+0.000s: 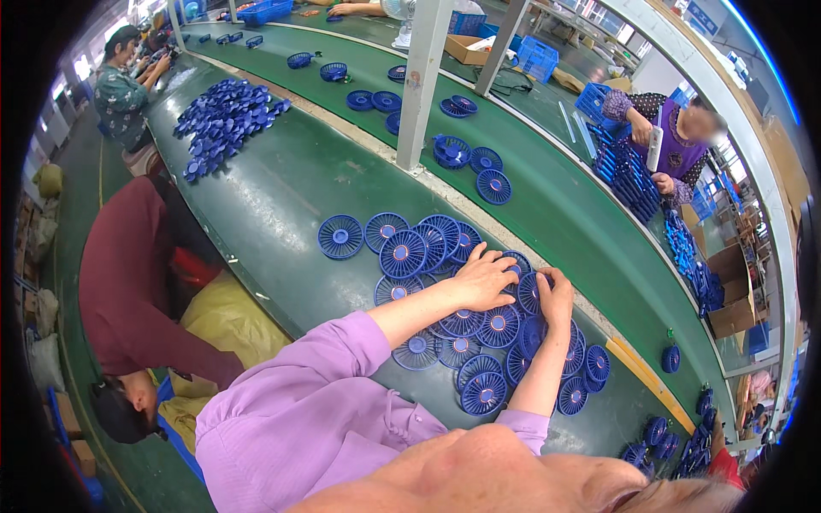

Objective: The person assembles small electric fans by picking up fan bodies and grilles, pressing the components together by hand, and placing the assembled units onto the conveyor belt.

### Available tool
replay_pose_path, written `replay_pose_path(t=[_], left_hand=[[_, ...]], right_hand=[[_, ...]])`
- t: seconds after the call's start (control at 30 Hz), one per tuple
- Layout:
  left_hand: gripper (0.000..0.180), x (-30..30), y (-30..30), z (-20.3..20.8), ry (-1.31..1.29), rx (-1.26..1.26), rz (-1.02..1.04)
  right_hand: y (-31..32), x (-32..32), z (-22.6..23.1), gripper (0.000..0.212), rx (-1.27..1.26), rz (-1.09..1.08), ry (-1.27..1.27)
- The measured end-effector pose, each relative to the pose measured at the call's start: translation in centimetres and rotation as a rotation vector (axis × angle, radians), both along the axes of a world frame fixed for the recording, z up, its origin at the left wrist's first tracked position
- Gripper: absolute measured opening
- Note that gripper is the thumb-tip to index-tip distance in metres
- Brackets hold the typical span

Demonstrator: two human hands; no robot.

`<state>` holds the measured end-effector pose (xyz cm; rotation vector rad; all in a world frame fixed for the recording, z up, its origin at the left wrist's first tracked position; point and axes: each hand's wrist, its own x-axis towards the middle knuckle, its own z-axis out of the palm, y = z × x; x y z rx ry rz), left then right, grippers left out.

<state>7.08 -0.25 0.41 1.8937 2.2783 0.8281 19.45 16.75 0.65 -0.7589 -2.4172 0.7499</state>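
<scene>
Round blue fan grilles (403, 255) with spoked faces lie in an overlapping pile on the dark green table in front of me. My left hand (486, 279) reaches over the pile, its fingers spread and resting on the grilles near the far edge. To the right, my right hand (556, 297) has its fingers bent round the rim of a tilted grille (528, 295). Its thumb side is partly hidden. Other grilles (483, 392) spread out beneath and between my forearms, some overlapping.
A heap of small blue parts (224, 124) covers the table's far left. Beyond a pale ledge runs a green belt (547, 222) carrying grilles. A white post (423, 85) stands at the ledge. One person (128, 274) bends at left; another (671, 141) works across.
</scene>
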Motion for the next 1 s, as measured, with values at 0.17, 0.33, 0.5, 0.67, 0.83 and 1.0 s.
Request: replay_pose_path(t=[0.17,0.33,0.5,0.67,0.83,1.0], left_hand=[[0.042,-0.3,-0.1,-0.7,-0.025,0.020,0.002],[0.046,-0.1,-0.2,1.0,-0.142,-0.055,-0.029],[0.042,-2.2,-0.6,2.5,-0.264,0.115,-0.124],[0.046,-7.0,0.4,3.5,-0.117,0.168,0.000],[0.047,-14.9,4.4,2.9,0.010,0.039,0.428],[0.050,-20.8,6.3,0.0,-0.044,-0.023,0.779]], right_hand=[[-0.2,-0.3,-0.1,0.021,-0.003,-0.013,-0.029],[0.2,0.2,-0.3,0.021,-0.030,-0.016,-0.023],[0.6,-0.2,-0.8,0.021,0.007,-0.006,0.015],[0.8,0.1,-0.6,0.021,0.006,-0.005,0.064],[0.8,0.6,-0.7,0.020,0.007,-0.047,0.056],[0.6,-0.1,-0.6,0.022,-0.059,0.018,0.087]])
